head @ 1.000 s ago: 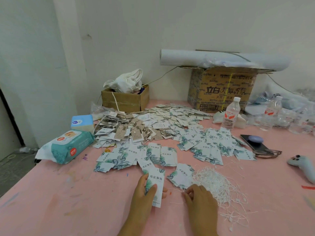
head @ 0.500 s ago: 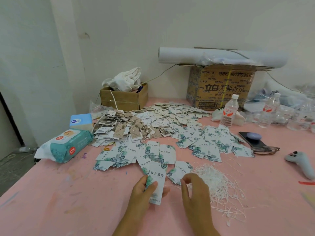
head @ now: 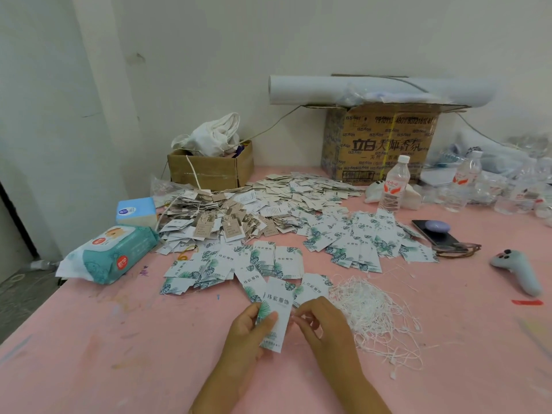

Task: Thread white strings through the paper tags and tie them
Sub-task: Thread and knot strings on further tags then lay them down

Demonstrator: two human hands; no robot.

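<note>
Up close: left hand [head: 246, 331] grips one paper tag [head: 277, 312] by its lower left side, thumb across the printed face, fingers curled behind. The tag is white with a green leaf print and dark characters. It is lifted off the table [head: 119, 369] and tilted slightly.

Right hand [head: 325, 327] sits just beside the tag's right edge. Its fingers are curled, thumb and forefinger tips drawn together. Cannot tell whether a string is pinched there; too thin to see.

Just right of that hand: a loose heap of white strings [head: 373, 315], stray ends trailing toward the near edge.

Beyond the hands: leaf-print tags [head: 268, 261] fanned flat on the pink surface. A second spread of tags [head: 358, 240] lies further right.

Behind those: a wide pile of brown and grey tags [head: 227, 222], some with strings showing.

Left side: a pack of wet wipes [head: 110, 255] at the table edge, with a blue tissue box [head: 136, 209] behind it.

Back by the wall: a small cardboard box [head: 209, 171] with white cloth [head: 215, 135] bunched in it. A large printed carton [head: 382, 141] carries a white roll [head: 343, 88] on top.

Right side: a water bottle [head: 394, 183] stands upright. Near it are a phone [head: 433, 234], glasses [head: 457, 249] and a grey handheld gadget [head: 519, 270].
</note>
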